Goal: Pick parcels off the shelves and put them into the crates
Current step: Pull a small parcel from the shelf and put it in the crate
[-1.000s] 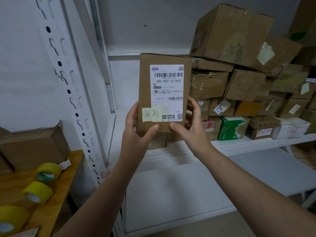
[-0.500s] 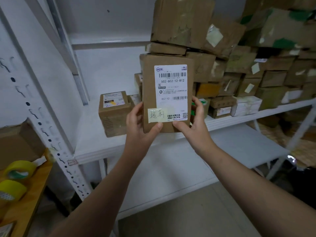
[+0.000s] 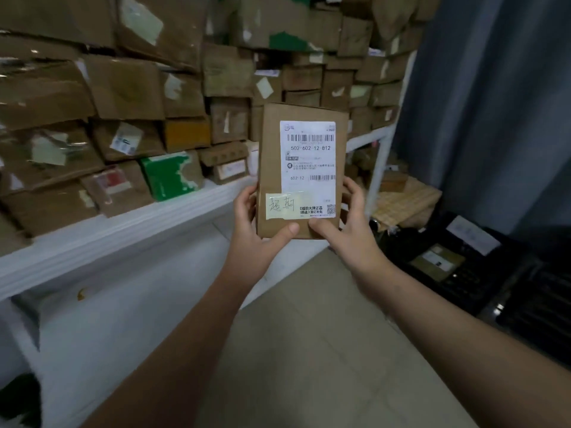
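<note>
Two hands: left hand [image 3: 256, 242], right hand [image 3: 349, 233] hold parcel [image 3: 301, 171] upright.

White metal shelf [image 3: 154, 217]: bore stacked brown cardboard parcels [image 3: 123, 97], a green-and-white box [image 3: 168, 177] near its front edge. Tiled floor [image 3: 309, 350]: bore black crates [image 3: 482, 288].

The parcel [image 3: 272, 156] carries a white shipping label [image 3: 309, 186] on its front face. At the label's 12 o'clock edge, a barcode [image 3: 310, 138] stands above the printed number "502-602-12-812". Toward 7 o'clock, "602-12" is printed beside a smaller barcode [image 3: 322, 177]. At 5 o'clock sit a QR code [image 3: 331, 209] and bold Chinese print including "低价大牌正品". A pale taped note [image 3: 282, 206] at the parcel's 7 o'clock bears two handwritten Chinese characters. Labels on the shelved boxes [image 3: 123, 88] are too blurred to read.
</note>
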